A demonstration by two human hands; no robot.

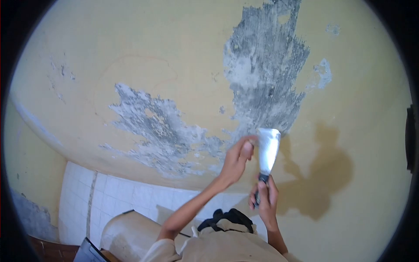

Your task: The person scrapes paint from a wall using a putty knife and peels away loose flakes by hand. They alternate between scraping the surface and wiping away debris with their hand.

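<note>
A scraper (268, 150) with a wide, shiny metal blade and a dark handle stands blade up in front of the wall. Its handle is wrapped by my right hand (266, 196), the thumb lying along the front. My left hand (235, 163) is raised just left of the blade, loosely curled and holding nothing, its fingertips close to the blade's left edge and slightly blurred. Behind the blade's top is the lower end of a tall grey patch (268, 65) of bared wall. Another rough grey patch (152, 122) spreads to the left of my left hand.
The yellow painted wall (187, 35) fills most of the view, with my shadow (323, 174) on its right. White floor tiles (118, 187) lie below. A rounded beige object (126, 231) and a dark-edged panel (89, 251) sit at lower left. A dark object (409, 139) is at far right.
</note>
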